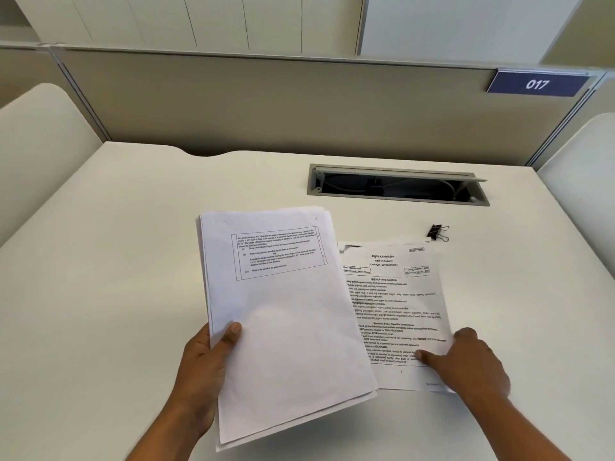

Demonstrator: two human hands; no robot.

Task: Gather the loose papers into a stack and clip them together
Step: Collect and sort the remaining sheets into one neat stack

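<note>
My left hand (206,367) grips a stack of several white papers (286,327) by its left edge, thumb on top, holding it tilted just above the desk. The top sheet has a boxed block of printed text near its upper part. To the right, one printed sheet (396,301) lies flat on the desk, partly under the stack's right edge. My right hand (466,364) rests on that sheet's lower right corner, fingers pressing down on it. A black binder clip (437,232) lies on the desk just beyond the loose sheet.
The white desk (116,261) has a grey cable tray opening (396,184) at the back right. A beige partition (266,101) with a blue "017" label (536,84) stands behind. White side panels flank the desk.
</note>
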